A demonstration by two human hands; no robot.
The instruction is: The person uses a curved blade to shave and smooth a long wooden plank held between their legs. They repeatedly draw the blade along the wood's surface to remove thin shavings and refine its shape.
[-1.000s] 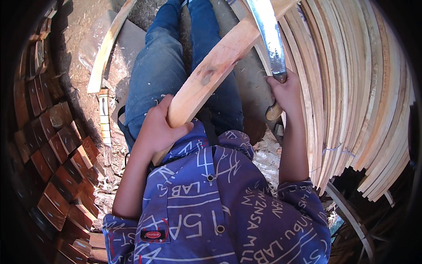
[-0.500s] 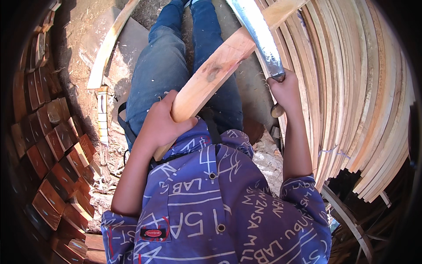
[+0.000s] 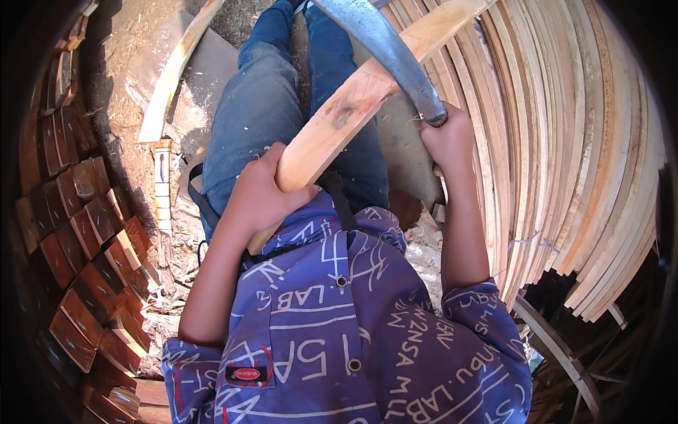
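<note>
My left hand (image 3: 272, 187) is closed round the near end of a pale wooden plank (image 3: 346, 106), which slants away to the upper right with its near end against my waist. A reddish patch and a dark knot mark the plank's face. In my right hand (image 3: 449, 138) is the handle of a large machete (image 3: 395, 53) with a wide, slightly curved metal blade. The blade crosses over the plank and points to the upper left; whether it touches the wood I cannot tell. Most of the handle is hidden by my fingers.
Long wooden strips (image 3: 558, 141) lie stacked on the right. To the left rises a pile of reddish-brown wooden blocks (image 3: 85, 261). A long pale strip (image 3: 173, 71) lies on the ground left of my legs (image 3: 261, 106), near a banded sheath-like piece (image 3: 163, 184). Shavings cover the ground.
The machete's blade has swung leftward across the plank, and my right hand has shifted slightly up and left. My left hand and the plank have stayed in place.
</note>
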